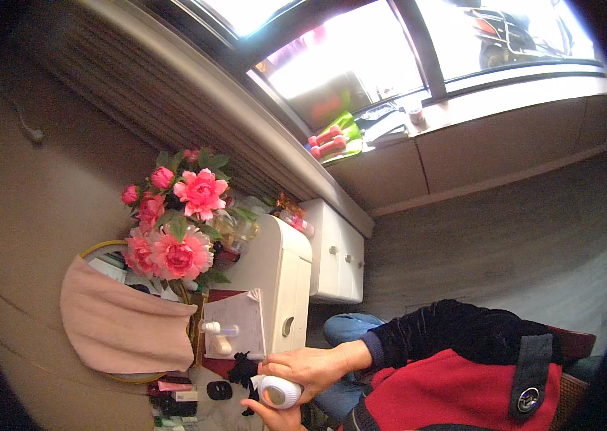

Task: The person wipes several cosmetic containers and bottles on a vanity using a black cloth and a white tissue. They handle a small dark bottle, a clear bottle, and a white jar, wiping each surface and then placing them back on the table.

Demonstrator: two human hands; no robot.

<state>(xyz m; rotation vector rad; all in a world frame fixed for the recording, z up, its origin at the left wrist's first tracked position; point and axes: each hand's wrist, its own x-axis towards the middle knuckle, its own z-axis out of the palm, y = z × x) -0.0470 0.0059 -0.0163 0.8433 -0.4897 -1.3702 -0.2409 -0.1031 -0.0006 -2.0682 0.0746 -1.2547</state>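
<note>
A small white ribbed round object (278,391) with a grey disc on its end is gripped by my right hand (311,369), whose fingers wrap over its upper side. My left hand (277,417) is against its lower side, thumb stretched out to the left; the bottom edge of the picture cuts this hand off. Just left of the hands, black crumpled fabric (242,369) lies on the table. A white-capped clear bottle (219,328) and a cream-coloured small item (221,345) rest on a paper booklet (233,312) beyond it.
A white drawer unit (296,291) stands beside the booklet. Pink artificial flowers (179,258) and a round mirror partly covered by a pink cloth (125,328) are farther left. A round black item (219,390) and small boxes (174,401) lie near the bottom. Pink dumbbells (328,143) sit on the windowsill.
</note>
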